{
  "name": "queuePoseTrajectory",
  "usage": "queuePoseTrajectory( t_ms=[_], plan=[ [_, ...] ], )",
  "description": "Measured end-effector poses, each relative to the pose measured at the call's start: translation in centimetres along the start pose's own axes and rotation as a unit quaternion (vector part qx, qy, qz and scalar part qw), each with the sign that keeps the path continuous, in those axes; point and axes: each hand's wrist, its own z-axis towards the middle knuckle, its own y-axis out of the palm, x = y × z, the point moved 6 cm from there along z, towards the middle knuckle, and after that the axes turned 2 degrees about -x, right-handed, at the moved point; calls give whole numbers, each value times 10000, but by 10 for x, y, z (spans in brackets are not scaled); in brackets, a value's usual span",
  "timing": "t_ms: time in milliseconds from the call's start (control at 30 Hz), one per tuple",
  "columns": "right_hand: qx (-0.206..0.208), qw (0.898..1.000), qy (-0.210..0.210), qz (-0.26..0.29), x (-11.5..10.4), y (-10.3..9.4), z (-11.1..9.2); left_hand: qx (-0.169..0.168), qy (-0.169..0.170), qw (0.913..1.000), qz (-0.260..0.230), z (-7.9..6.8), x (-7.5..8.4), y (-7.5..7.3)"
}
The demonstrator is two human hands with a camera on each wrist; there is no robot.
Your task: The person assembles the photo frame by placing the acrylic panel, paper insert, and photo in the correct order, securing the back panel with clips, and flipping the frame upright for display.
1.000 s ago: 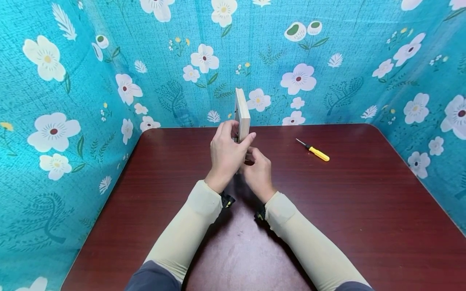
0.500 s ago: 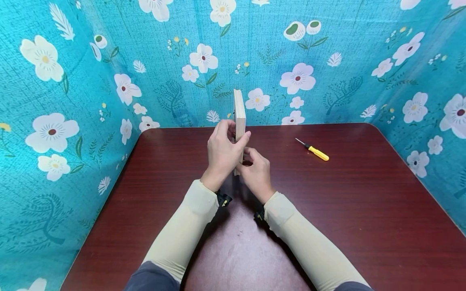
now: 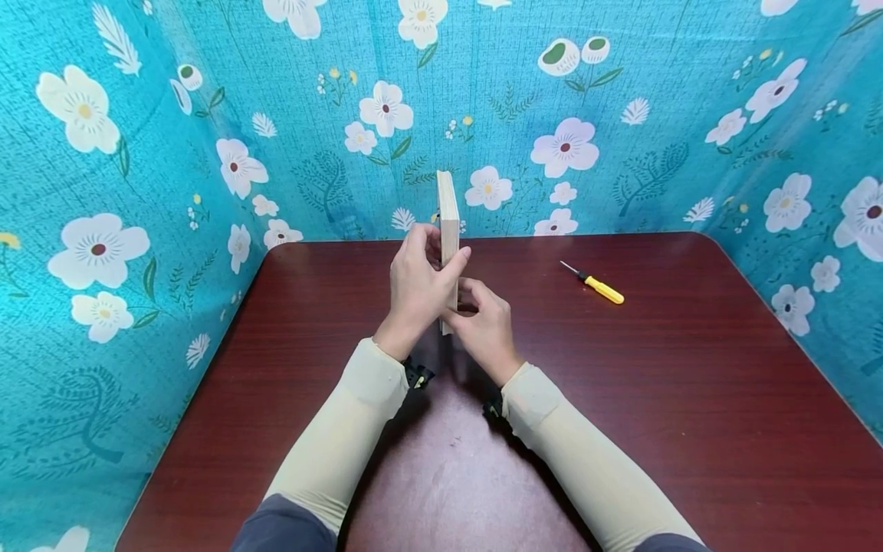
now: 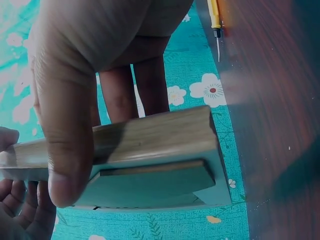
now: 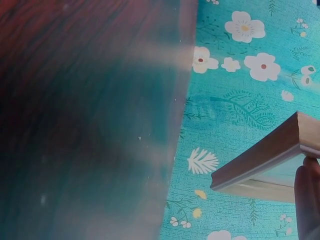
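A pale wooden picture frame (image 3: 449,207) stands upright on edge, held over the middle of the table and seen nearly edge-on in the head view. My left hand (image 3: 417,280) grips its near side, thumb on the right face and fingers round the left. Lower down, my right hand (image 3: 487,322) pinches the frame near its bottom corner. The left wrist view shows the frame's wooden edge (image 4: 165,132) and a flat panel (image 4: 150,182) set within it. In the right wrist view, a corner of the frame (image 5: 260,160) appears beside a fingertip (image 5: 307,195).
A screwdriver (image 3: 603,290) with a yellow handle lies on the dark red table (image 3: 621,399), right of the hands. Teal flowered cloth (image 3: 510,138) hangs behind the table and along both sides.
The picture frame has shifted slightly left and turned a little more edge-on. My left hand has moved left with it; my right hand has barely moved. The screwdriver lies where it was.
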Motion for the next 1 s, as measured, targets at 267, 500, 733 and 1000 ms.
queuePoseTrajectory(
  t_ms=[267,500,733,1000],
  plan=[
    [-80,9997,-62,231,-2,-2,1,-36,-226,9997,-104,2,-6,0],
    [-120,9988,-1,481,-3,-3,1,-44,-425,9985,-341,2,-11,-3],
    [-133,9971,-221,711,-25,-10,6,54,-518,9962,-694,3,-17,-6],
    [-138,9970,-215,735,-28,-18,9,-28,-619,9947,-815,2,-23,-6]
  ],
)
